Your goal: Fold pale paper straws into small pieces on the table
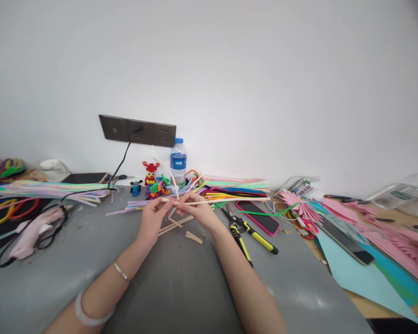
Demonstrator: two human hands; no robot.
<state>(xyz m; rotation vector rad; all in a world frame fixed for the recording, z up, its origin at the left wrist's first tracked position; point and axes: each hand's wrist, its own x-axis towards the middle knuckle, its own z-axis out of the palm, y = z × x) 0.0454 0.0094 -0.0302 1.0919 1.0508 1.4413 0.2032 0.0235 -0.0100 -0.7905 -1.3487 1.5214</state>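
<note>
I have both hands together above the counter (181,287), working by the fingertips at one small spot on the pale fuzzy stems, and I judge the step in hand to be shaping or joining them there. My left hand (154,217) is nearly closed, thumb and fingertips pinching the near-left end of the long pale stem (237,201); my right hand (199,211) is also mostly closed, its fingertips pinching just beside the left's. The long stem runs from that pinch out over the back of my right hand and off to the right, while a short upright stem (175,186) rises between my hands; whether it is fastened to the long one I cannot tell. As I judge it, the next move calls for a firm left pinch and small, careful turns of the right fingertips, since such thin stems bend or slip easily. Below and between my hands lie loose crossed stems (174,226), and a short folded piece (194,238) rests nearer me. The yellow-handled pliers (261,241) lie to the right of my right hand, with the pink-cased phone (259,218) just beyond them.
</note>
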